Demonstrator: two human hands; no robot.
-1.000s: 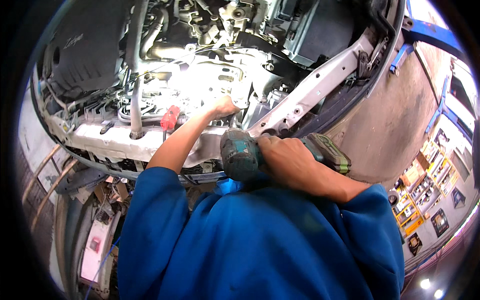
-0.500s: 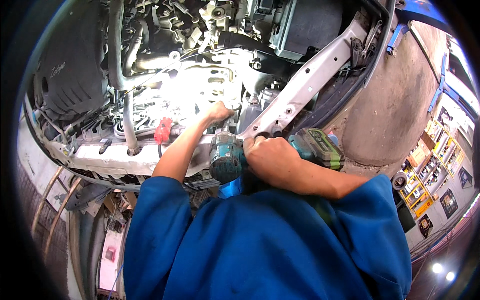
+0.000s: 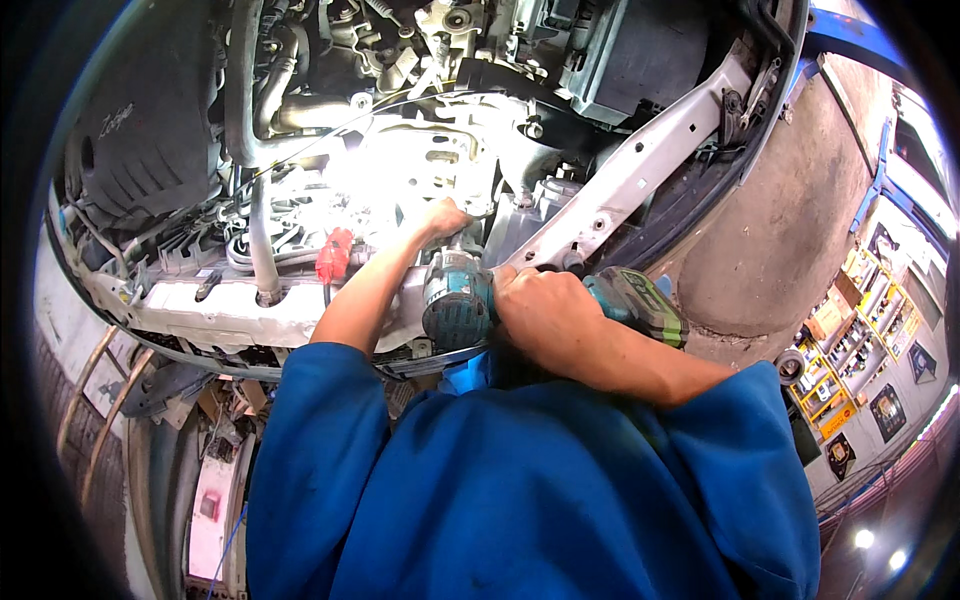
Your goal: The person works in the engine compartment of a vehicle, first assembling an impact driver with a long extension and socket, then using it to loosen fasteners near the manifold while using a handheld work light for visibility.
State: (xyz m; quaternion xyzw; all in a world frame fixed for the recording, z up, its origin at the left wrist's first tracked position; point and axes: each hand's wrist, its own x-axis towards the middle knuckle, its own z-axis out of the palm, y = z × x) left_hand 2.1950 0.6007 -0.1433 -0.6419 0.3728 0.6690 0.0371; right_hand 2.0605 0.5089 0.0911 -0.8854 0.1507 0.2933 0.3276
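My right hand [image 3: 550,308] is wrapped round the handle of a teal-and-black cordless impact wrench [image 3: 456,306]. The tool lies on its side over the car's front crossmember, its nose toward the engine bay. Its battery pack [image 3: 645,303] juts out to the right of my fist. Past the crossmember, my left hand [image 3: 440,220] is closed with curled fingers close to the wrench's nose, beside a brightly lit metal engine part [image 3: 440,160]. Whatever those fingers grip is hidden from view.
The pale crossmember [image 3: 200,310] runs across in front of me, with a slanting brace [image 3: 640,165] to the right. A red clamp [image 3: 334,255] sits left of my forearm. Upright pipe [image 3: 262,240], dark engine cover [image 3: 140,160] and black box [image 3: 640,60] surround the bay.
The view has shifted slightly, so the engine bay sits a little further right and lower. Both hands keep nearly the same place and hold.
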